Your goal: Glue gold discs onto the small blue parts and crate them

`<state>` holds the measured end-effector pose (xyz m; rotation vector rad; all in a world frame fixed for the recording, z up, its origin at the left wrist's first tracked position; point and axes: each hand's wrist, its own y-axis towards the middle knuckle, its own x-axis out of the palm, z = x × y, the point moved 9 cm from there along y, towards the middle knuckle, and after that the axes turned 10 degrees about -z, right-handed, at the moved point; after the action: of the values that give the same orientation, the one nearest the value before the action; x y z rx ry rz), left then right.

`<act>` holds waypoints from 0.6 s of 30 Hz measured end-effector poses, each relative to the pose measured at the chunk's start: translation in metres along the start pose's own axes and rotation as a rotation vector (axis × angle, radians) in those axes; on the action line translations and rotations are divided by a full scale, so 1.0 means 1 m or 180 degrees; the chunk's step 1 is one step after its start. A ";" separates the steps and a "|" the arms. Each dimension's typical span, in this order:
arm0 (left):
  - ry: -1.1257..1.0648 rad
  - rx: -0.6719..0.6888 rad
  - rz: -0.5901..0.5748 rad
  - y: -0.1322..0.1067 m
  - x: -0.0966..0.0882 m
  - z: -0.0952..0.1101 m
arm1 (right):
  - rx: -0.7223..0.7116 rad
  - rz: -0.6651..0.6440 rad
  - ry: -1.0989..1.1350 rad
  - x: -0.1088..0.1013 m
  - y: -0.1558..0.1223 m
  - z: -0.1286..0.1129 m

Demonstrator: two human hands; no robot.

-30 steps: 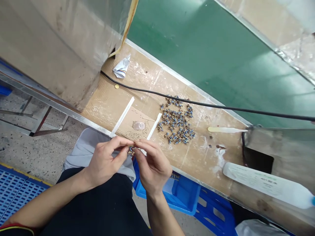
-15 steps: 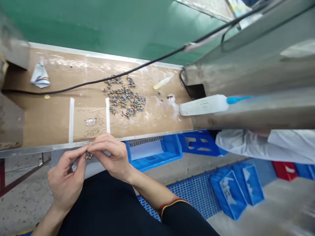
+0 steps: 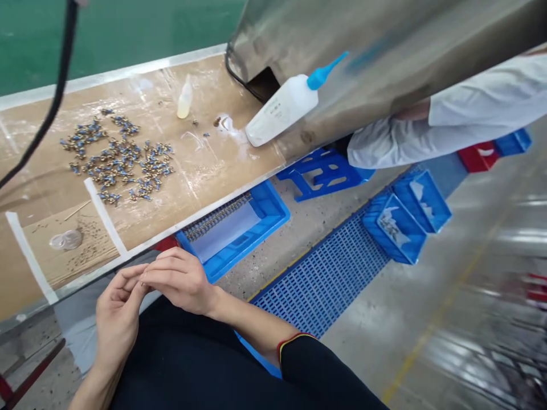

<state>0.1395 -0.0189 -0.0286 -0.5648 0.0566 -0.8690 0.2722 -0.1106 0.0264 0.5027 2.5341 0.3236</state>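
Starting lower left: a clear dish [image 3: 70, 240] sits between two strips of white tape [image 3: 105, 216], with tiny dark bits [image 3: 88, 242] scattered beside it. Upper left, there's a pile of blue-and-brass parts [image 3: 117, 162] loose on the bench [image 3: 205, 156]. Below that is the left hand [image 3: 117, 319], thumb and fingers bent nearly closed, tips meeting the right hand's [image 3: 186, 282] curled fingers near the bench edge. What's changed: the view has swung right, and the little part that showed between those fingertips half a second ago is hidden now. My guess is it's still pinched in there, but I can't tell, so the grip can't be checked. Further right, a blue bin [image 3: 243, 245], then a white bottle [image 3: 282, 111], upper middle.
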 end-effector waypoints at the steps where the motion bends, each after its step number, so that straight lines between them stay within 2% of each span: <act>1: 0.0005 -0.0139 -0.0205 0.003 0.009 -0.004 | 0.0188 0.0185 0.0134 -0.011 -0.009 0.009; 3: 0.0050 -0.0365 -0.0531 0.007 0.024 -0.010 | 0.0810 0.0624 0.0317 -0.038 -0.033 0.040; 5: 0.0126 -0.0461 -0.0680 0.010 0.031 -0.011 | 0.1744 0.0788 0.0195 -0.058 -0.064 0.085; 7: 0.0189 -0.0458 -0.0703 0.013 0.032 -0.010 | 0.2551 0.0445 -0.0054 -0.064 -0.092 0.130; 8: 0.0221 -0.0455 -0.0698 0.014 0.030 -0.010 | 0.2766 0.0213 -0.0108 -0.062 -0.103 0.149; 10: 0.0266 -0.0456 -0.0695 0.015 0.027 -0.012 | 0.2952 -0.0167 -0.0112 -0.051 -0.116 0.180; 12: 0.0292 -0.0458 -0.0690 0.016 0.025 -0.014 | 0.3034 -0.0373 -0.0099 -0.035 -0.123 0.200; 15: 0.0329 -0.0491 -0.0648 0.015 0.022 -0.017 | 0.3192 -0.0529 -0.0170 -0.011 -0.128 0.217; 18: 0.0353 -0.0534 -0.0660 0.013 0.021 -0.018 | 0.3315 -0.0579 -0.0244 0.004 -0.132 0.224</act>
<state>0.1580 -0.0360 -0.0470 -0.6875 0.1755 -1.1041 0.3527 -0.1995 -0.2039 0.6085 2.4718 -1.1082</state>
